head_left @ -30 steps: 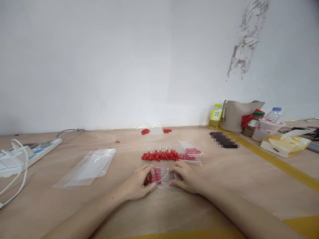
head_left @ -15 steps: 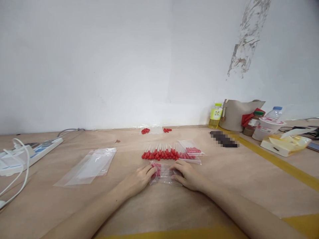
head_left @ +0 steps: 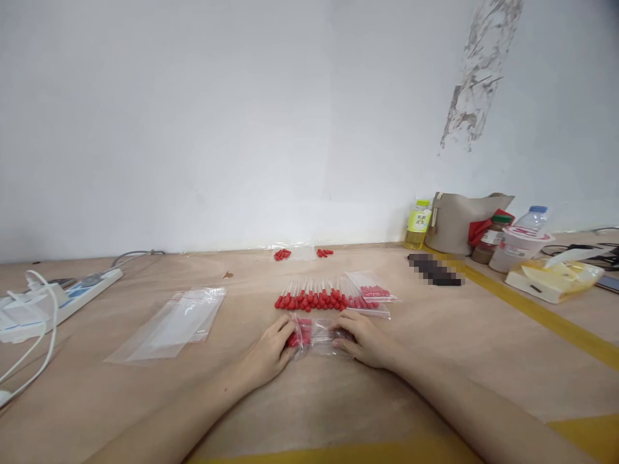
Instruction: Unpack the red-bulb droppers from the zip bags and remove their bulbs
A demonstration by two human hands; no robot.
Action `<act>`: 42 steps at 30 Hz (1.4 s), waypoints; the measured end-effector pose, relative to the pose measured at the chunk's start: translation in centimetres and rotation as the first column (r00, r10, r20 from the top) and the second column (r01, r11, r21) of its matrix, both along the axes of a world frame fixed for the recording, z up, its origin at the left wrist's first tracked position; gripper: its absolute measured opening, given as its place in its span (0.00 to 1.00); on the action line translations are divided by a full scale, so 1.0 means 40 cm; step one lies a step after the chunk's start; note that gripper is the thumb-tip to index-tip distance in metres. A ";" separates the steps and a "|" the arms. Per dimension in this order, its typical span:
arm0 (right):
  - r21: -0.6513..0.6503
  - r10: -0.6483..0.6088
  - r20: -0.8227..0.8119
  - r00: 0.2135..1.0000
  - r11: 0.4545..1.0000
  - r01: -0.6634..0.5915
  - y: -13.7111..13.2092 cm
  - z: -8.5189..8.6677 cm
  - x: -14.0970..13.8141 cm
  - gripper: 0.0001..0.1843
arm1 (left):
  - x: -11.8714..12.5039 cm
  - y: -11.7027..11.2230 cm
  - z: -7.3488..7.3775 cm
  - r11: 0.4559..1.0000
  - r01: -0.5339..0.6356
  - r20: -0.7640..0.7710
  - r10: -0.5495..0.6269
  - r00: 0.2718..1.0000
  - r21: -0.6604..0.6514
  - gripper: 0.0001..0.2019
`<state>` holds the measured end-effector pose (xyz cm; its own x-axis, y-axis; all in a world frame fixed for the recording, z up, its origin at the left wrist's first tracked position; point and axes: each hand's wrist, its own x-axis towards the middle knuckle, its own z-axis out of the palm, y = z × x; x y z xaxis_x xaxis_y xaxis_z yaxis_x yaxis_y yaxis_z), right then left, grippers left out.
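Just below frame centre, the left hand [head_left: 271, 351] and right hand [head_left: 366, 338] pinch the small bag [head_left: 316, 332] of red-tipped pieces, now pressed flatter on the worktop [head_left: 309, 412] and nearer the row of red-tipped sticks [head_left: 314, 299].

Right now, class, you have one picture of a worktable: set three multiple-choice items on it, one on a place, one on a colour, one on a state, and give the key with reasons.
1. Where is the stack of empty bags?
A. left of the hands
B. right of the hands
C. against the wall

2. What colour are the dropper bulbs?
A. blue
B. red
C. green

3. The small bag is:
A. hanging on the wall
B. lying untouched
C. held by both hands

Key: 1 A, it lies toward the power strip. 2 B, the row is red. 3 C, the left hand and right hand grip its ends on the table.
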<state>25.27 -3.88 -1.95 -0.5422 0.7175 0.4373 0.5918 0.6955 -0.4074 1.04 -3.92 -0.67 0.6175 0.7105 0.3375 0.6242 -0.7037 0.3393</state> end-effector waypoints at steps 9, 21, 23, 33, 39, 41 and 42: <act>-0.029 0.012 0.005 1.000 1.000 -0.012 0.001 0.004 0.001 0.08 | -0.009 0.017 -0.006 0.999 -0.044 0.033 0.045 0.998 -0.007 0.07; -0.044 0.015 -0.006 1.000 0.999 -0.015 0.002 0.003 0.005 0.09 | -0.125 0.047 0.070 0.837 0.044 0.093 0.008 0.996 -0.546 0.15; -0.059 0.013 -0.003 1.000 0.998 -0.013 0.002 0.003 0.005 0.09 | -0.121 0.046 0.067 0.818 0.057 0.087 -0.009 0.996 -0.572 0.19; -0.071 0.008 0.000 1.000 0.997 -0.008 -0.001 0.006 0.004 0.09 | -0.071 0.016 0.101 0.940 -0.090 -0.327 -0.024 0.945 -0.330 0.08; -0.064 0.009 0.016 1.000 0.998 -0.008 -0.001 0.007 0.003 0.09 | -0.124 0.001 0.138 0.890 -0.256 -0.495 0.040 0.868 -0.376 0.06; -0.065 0.006 0.016 1.000 0.998 -0.005 -0.001 0.006 0.004 0.09 | -0.161 0.012 0.157 0.792 -0.311 -0.470 0.034 0.882 -0.526 0.06; -0.066 0.008 0.015 1.000 0.998 -0.007 -0.001 0.006 0.005 0.09 | -0.181 0.023 0.167 0.718 -0.321 -0.432 0.032 0.901 -0.617 0.07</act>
